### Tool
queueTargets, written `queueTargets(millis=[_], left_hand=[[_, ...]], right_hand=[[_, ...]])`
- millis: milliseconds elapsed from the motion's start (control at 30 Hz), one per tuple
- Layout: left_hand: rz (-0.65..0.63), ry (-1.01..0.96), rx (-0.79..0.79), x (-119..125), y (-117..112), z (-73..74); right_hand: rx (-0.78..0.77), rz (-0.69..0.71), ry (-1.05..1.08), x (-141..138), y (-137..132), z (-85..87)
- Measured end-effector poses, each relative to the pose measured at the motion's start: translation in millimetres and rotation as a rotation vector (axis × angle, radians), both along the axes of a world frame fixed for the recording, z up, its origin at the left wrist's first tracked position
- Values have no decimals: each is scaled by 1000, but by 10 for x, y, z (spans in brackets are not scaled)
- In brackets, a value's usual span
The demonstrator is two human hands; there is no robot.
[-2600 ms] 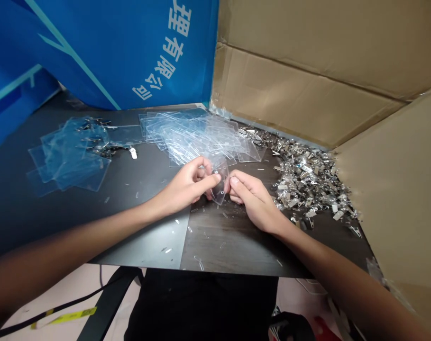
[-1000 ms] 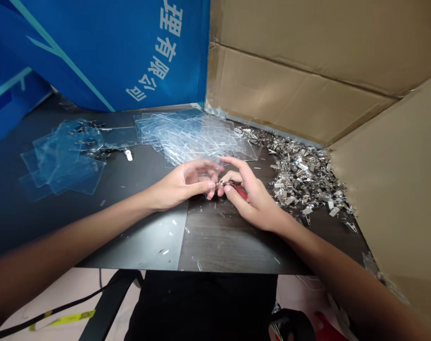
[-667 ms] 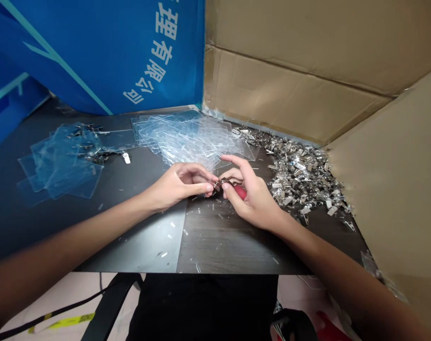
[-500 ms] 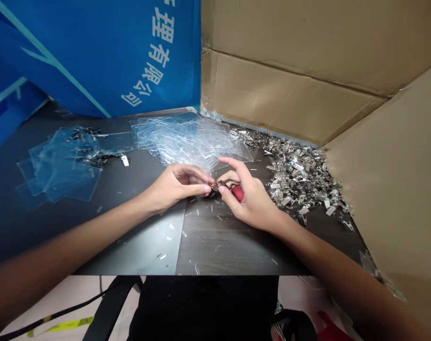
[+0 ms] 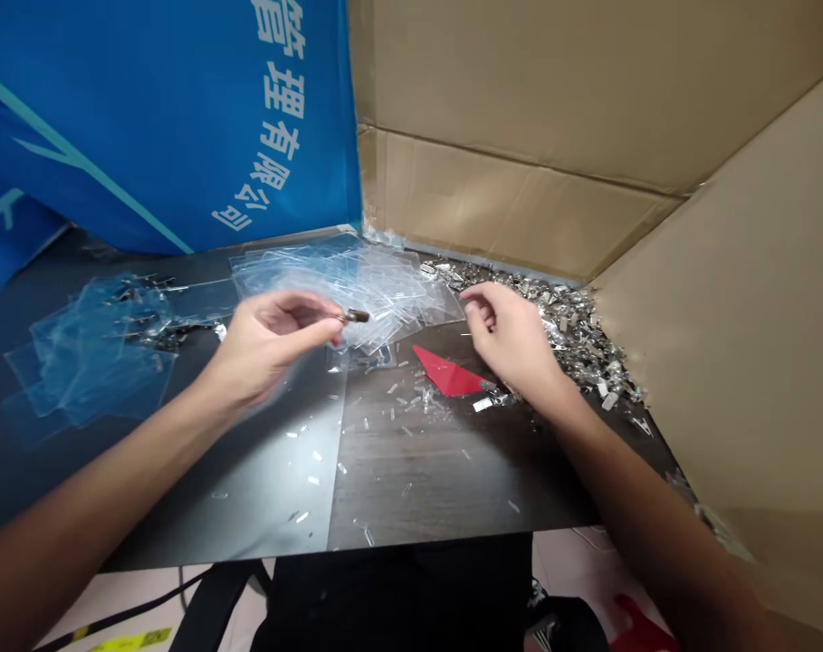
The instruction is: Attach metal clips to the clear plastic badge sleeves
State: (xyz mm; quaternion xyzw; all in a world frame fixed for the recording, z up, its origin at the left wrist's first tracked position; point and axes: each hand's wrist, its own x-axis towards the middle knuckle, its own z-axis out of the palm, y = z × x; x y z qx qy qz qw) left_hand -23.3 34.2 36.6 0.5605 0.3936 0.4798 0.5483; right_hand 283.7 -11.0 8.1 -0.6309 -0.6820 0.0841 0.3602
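Between the left thumb and forefinger, we see a small metal clip (image 5: 355, 316) pinched, the left hand (image 5: 268, 340) raised over clear plastic sleeves (image 5: 330, 281). The right hand (image 5: 510, 335) is empty, fingers half curled, beside a heap of metal clips (image 5: 567, 312) and a red plastic piece (image 5: 444, 374). Below the fingers, open dark tabletop (image 5: 417, 489) reaches the front edge. Beyond them, a blue banner (image 5: 282, 136) reads 管理有限公司.

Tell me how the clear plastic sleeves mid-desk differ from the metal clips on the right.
The clear plastic sleeves are flat see-through sheets, while the metal clips are small shiny silver pieces. Each sleeve is far larger than a clip. The sleeves lie overlapped in a loose layer; the clips form a jumbled heap against the cardboard. Both rest on the dark desk.
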Motion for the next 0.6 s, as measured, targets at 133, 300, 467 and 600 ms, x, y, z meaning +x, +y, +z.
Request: queueTargets(millis=[133, 300, 467, 600], left_hand=[[155, -6, 81, -123, 156, 147], [329, 283, 88, -420, 460, 309], [664, 729, 94, -784, 606, 519], [601, 917, -5, -989, 551, 730]], right_hand=[[-13, -210, -251, 384, 172, -99], [-77, -214, -406, 527, 262, -266], [-90, -184, -476, 490, 301, -302], [-63, -195, -434, 481, 309, -266]])
